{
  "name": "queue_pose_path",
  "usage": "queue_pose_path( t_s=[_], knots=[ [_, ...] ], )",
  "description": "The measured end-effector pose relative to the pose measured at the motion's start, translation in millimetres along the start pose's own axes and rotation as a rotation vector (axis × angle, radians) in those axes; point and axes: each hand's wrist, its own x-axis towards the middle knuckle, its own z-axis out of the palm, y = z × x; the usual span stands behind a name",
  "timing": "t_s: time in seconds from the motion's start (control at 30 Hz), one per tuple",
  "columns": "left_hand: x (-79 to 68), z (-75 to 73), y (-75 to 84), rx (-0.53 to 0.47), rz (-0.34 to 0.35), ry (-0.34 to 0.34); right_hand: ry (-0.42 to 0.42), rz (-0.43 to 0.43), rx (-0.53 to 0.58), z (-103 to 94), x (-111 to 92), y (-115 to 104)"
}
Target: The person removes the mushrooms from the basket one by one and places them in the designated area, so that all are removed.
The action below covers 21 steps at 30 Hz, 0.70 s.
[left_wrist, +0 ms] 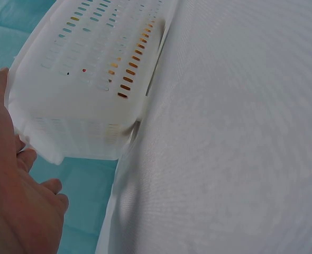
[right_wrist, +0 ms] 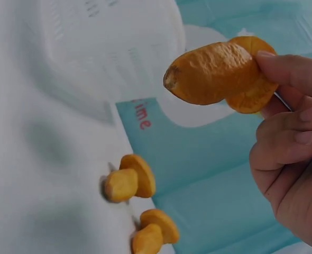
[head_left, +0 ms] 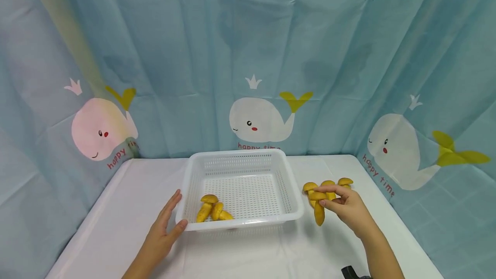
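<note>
Between thumb and fingertips, my right hand (head_left: 350, 211) pinches a yellow-brown mushroom (head_left: 319, 212) by its cap, the stem hanging down over the table right of the basket. In the right wrist view this mushroom (right_wrist: 214, 74) is off the table, its stem end toward the left. My left hand (head_left: 159, 232) rests at the near left corner of a white plastic basket (head_left: 236, 224), thumb touching the rim and fingers extended along the side. Two mushrooms (head_left: 207, 208) lie in the basket's near left part. Three more mushrooms (head_left: 345, 181) are on the table behind my right hand, partly hidden by it.
A white cloth covers the table (head_left: 248, 253). Blue curtains (head_left: 186, 76) printed with whales hang behind and at both sides. A black object (head_left: 350, 272) shows at the bottom edge near my right forearm.
</note>
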Motion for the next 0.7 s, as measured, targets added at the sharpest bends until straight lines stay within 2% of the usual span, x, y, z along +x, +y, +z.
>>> queue_pose_path(
  t_s=[0.1,0.43,0.7],
  knots=[
    [-0.4,-0.5,-1.0,0.002,0.007,0.004,-0.013,0.012,-0.005,-0.3,1.2,9.2],
    [-1.7,-0.8,4.4,-0.005,-0.035,-0.012,-0.01,0.062,-0.064,-7.3,4.6,29.1],
    [0.0,-0.1,2.1,-0.002,-0.01,-0.009,-0.021,0.117,-0.111,-8.6,8.6,51.4]
  ],
)
